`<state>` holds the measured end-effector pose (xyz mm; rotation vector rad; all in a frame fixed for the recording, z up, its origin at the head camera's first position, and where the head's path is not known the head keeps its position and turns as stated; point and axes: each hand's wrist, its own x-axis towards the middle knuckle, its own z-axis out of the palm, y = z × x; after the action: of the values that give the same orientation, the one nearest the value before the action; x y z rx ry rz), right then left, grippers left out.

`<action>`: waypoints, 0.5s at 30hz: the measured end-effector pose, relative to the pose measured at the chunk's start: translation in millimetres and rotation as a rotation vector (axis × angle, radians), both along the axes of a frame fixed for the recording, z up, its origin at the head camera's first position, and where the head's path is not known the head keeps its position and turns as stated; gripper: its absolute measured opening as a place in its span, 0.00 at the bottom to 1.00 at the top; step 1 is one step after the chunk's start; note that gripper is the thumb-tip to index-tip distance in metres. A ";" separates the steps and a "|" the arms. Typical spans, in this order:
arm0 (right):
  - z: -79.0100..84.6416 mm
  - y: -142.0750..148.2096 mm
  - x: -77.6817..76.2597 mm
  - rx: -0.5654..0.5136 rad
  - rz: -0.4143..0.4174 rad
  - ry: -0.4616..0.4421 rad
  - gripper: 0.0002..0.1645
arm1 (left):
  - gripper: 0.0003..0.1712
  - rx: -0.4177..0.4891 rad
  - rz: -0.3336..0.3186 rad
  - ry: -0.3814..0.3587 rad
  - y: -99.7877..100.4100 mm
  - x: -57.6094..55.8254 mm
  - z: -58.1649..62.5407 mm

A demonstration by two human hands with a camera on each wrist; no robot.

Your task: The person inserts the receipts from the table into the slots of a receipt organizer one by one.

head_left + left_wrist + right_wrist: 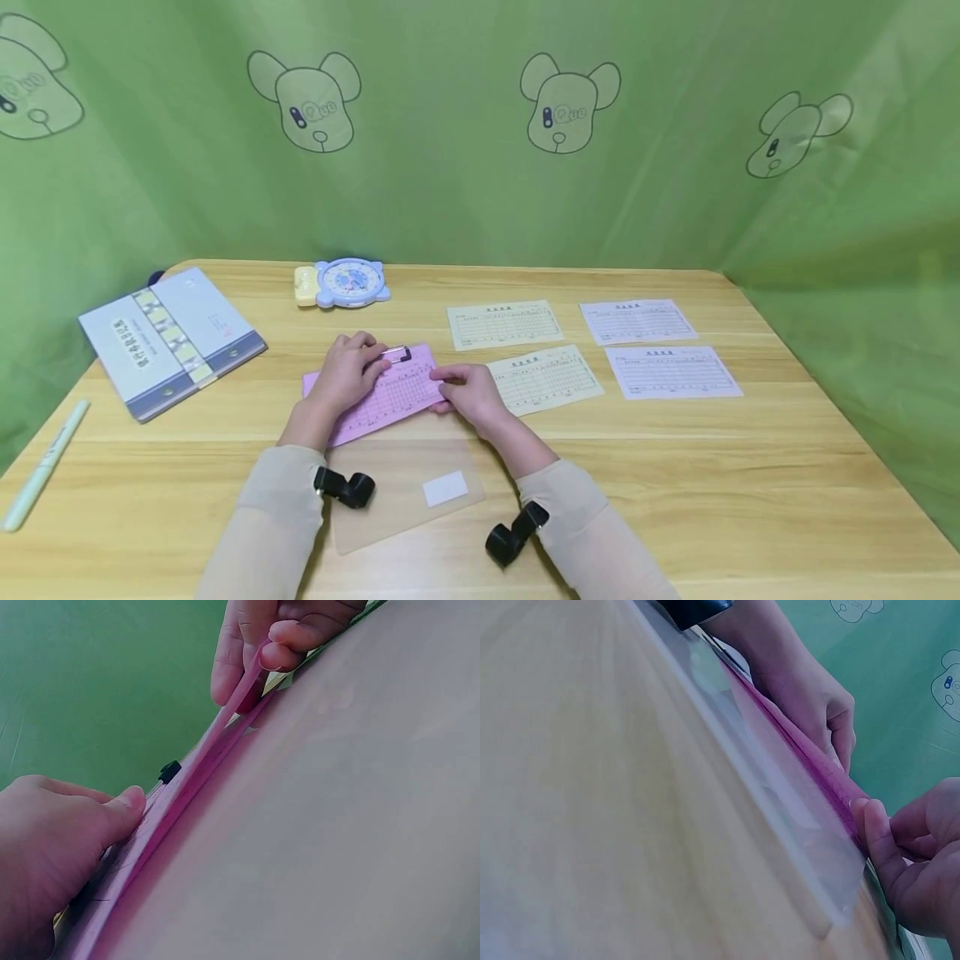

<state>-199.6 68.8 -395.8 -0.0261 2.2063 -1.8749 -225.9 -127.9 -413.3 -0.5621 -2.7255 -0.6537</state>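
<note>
Pink printed forms (397, 392) lie at a slant on the upper part of a translucent plastic folder (393, 508) that bears a white label. A black binder clip (406, 354) sits at their top edge. My left hand (347, 375) grips the top edge of the forms beside the clip, its thumb on the paper in the left wrist view. The right hand (471, 395) pinches the right edge of the forms between thumb and fingers. In the right wrist view that edge of the pink paper (832, 769) is lifted slightly off the folder.
Two yellowish forms (505, 324) and two white forms (637, 322) lie to the right. A ring binder (172, 337) rests at the left, with a pale green pen (47, 465) in front of it. At the back stands a blue toy clock (351, 282).
</note>
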 end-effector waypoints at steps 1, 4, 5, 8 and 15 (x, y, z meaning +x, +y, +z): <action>-0.1 -0.2 -0.2 -0.003 -0.001 0.001 0.15 | 0.17 0.001 0.001 0.004 0.2 0.1 -0.1; -0.4 -0.8 -0.6 -0.005 -0.004 0.006 0.15 | 0.17 0.010 0.002 0.007 0.4 0.3 -0.1; -0.2 -1.0 -1.0 -0.005 -0.007 0.003 0.15 | 0.17 0.014 0.002 0.006 0.5 0.3 0.0; 0.5 -1.5 -2.4 0.001 -0.014 0.004 0.15 | 0.17 0.024 0.004 0.001 0.8 0.2 0.8; 1.7 -3.4 -7.0 0.019 -0.031 -0.022 0.15 | 0.17 0.035 0.020 -0.034 0.8 -0.2 1.7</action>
<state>-206.6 65.4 -394.1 0.0312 2.2225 -1.8606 -226.0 -127.1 -411.5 -0.5198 -2.7416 -0.7112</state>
